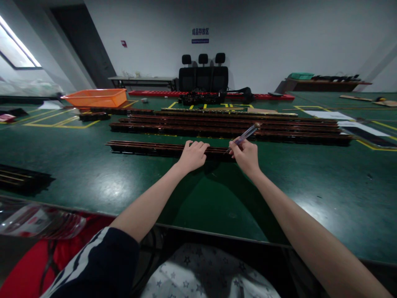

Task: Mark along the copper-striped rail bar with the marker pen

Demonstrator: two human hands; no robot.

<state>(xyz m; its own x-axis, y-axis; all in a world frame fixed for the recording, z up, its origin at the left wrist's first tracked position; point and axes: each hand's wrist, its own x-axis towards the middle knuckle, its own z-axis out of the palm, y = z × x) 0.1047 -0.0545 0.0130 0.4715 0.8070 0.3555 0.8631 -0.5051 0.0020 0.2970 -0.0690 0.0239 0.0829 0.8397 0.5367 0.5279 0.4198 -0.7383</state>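
Note:
A short row of dark, narrow strips (142,148) with coppery edges lies crosswise in front of me on the green table. My left hand (192,157) is closed over these strips near their middle, its fingers bent across the top. Close to their right end, my right hand (246,156) pinches a slim pen-like tool (248,132) with a clear handle. The tool slants, its handle end up and to the right, its thin lower tip down at the strips. Whether the tip touches them I cannot tell. Just behind lies a wider stack of longer dark strips (186,126).
More dark strips (21,179) lie at the left. Farther back stand an orange bin (96,98) and a long red rail (269,97). White sheets (328,115) lie at the right. A large clear plastic bottle (40,221) is by the table's near left edge.

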